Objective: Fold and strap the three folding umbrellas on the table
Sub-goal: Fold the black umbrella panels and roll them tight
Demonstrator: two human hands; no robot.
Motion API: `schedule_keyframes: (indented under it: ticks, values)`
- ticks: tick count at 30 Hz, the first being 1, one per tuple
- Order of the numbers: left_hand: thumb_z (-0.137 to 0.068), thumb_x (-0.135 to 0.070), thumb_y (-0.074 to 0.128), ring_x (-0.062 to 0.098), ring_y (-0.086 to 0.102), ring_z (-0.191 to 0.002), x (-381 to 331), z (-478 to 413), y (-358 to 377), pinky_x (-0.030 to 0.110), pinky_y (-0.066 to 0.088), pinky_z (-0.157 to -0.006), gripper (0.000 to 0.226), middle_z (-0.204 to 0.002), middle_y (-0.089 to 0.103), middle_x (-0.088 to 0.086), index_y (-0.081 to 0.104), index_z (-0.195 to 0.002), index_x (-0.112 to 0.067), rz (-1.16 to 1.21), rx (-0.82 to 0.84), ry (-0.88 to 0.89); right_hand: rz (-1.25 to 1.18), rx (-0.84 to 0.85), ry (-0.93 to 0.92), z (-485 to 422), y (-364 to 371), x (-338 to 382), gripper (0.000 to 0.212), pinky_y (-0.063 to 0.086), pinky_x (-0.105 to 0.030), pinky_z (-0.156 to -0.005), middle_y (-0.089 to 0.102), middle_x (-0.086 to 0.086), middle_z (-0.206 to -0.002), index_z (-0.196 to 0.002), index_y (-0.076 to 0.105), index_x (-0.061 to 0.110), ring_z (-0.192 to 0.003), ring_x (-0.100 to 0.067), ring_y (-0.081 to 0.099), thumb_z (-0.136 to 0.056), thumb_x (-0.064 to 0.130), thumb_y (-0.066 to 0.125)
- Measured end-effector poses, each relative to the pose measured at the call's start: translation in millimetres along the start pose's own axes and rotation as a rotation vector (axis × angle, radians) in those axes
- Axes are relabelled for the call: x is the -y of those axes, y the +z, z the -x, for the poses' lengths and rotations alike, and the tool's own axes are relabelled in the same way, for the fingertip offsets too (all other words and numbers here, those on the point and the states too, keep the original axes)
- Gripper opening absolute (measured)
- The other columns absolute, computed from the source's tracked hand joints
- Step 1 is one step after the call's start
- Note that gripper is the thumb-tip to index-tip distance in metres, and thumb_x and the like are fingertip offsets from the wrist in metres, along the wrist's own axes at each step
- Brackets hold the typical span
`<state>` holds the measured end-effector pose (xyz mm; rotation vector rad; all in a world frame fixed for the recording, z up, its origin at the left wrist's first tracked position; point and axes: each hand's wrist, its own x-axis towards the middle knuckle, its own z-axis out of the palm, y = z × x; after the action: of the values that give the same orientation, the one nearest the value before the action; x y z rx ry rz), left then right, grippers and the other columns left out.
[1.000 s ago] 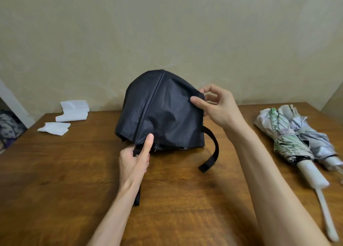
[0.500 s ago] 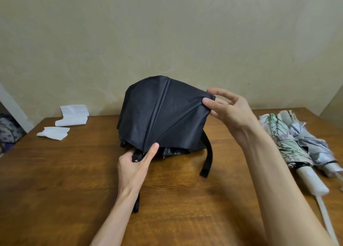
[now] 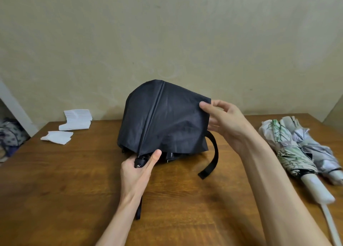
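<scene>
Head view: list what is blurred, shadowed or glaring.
Head view: light is soft and even, no hard glare; the black umbrella casts a faint shadow on the table; the two pale umbrellas at the right edge look slightly smeared; the centre is sharp.

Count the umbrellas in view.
3. The black umbrella is mid-table, held by the left hand and right hand. The green-patterned umbrella lies at the right of the table, the silver-grey umbrella beside it at the frame edge. None seem hidden.

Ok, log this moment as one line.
step: folding black umbrella | left hand: grips its base | right hand: pinches canopy edge | strap: hanging loose | green-patterned umbrella, silver umbrella: lying on table
</scene>
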<state>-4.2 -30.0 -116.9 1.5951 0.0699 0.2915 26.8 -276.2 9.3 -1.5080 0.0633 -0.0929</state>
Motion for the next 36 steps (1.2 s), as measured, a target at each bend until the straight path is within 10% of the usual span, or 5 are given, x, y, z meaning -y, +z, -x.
schedule_keyframes:
  ticks: [8,12,17,29,36]
  values:
    - [-0.063,-0.076,0.085,0.004,0.052,-0.048,3.3,-3.8,0.0,0.03,0.039,-0.054,0.052,-0.048,0.055,-0.012,0.062,-0.056,-0.03,-0.028,0.034,0.023,0.12,-0.096,-0.089,15.4,17.3,15.5,0.016,0.065,-0.035,-0.081,0.084,0.001,-0.098,-0.11,0.082,0.016,-0.096,-0.019,0.081,-0.102,0.026,0.073]
    - [-0.055,-0.078,0.087,0.012,0.071,-0.069,6.0,-4.0,1.4,0.024,0.052,-0.064,0.065,-0.068,0.073,-0.007,0.072,-0.078,-0.019,-0.098,0.046,0.073,-0.092,0.154,-0.164,23.2,29.9,25.6,0.028,0.035,-0.026,-0.074,0.058,0.007,-0.077,-0.116,0.07,0.007,-0.07,-0.015,0.052,-0.107,0.033,0.065]
    - [-0.052,-0.073,0.092,0.007,0.076,-0.088,5.8,2.1,10.6,0.017,0.056,-0.073,0.07,-0.086,0.08,-0.008,0.077,-0.093,-0.018,-0.091,0.133,0.102,-0.295,0.709,0.002,30.3,69.7,11.6,0.059,0.045,-0.041,-0.118,0.047,0.012,-0.165,-0.165,0.037,0.03,-0.146,-0.014,0.053,-0.108,0.043,0.047]
    - [-0.056,-0.096,0.072,0.004,0.071,-0.078,-4.8,15.8,17.5,0.02,0.055,-0.071,0.083,-0.078,0.075,-0.013,0.073,-0.094,-0.022,-0.076,0.269,0.08,0.383,0.449,-0.109,-4.1,102.7,-2.9,0.073,0.036,-0.031,-0.125,0.024,-0.002,-0.176,-0.171,0.018,0.015,-0.155,-0.019,0.04,-0.106,-0.011,0.041]
    - [-0.082,-0.056,0.08,0.002,0.05,-0.046,-15.8,19.6,17.5,0.015,0.039,-0.051,0.036,-0.052,0.053,-0.016,0.067,-0.06,-0.031,0.045,0.231,-0.018,0.609,-0.115,-0.64,-28.2,85.2,10.0,0.026,0.058,-0.026,-0.082,0.077,0.007,-0.107,-0.119,0.077,0.019,-0.092,-0.007,0.072,-0.096,0.008,0.072]
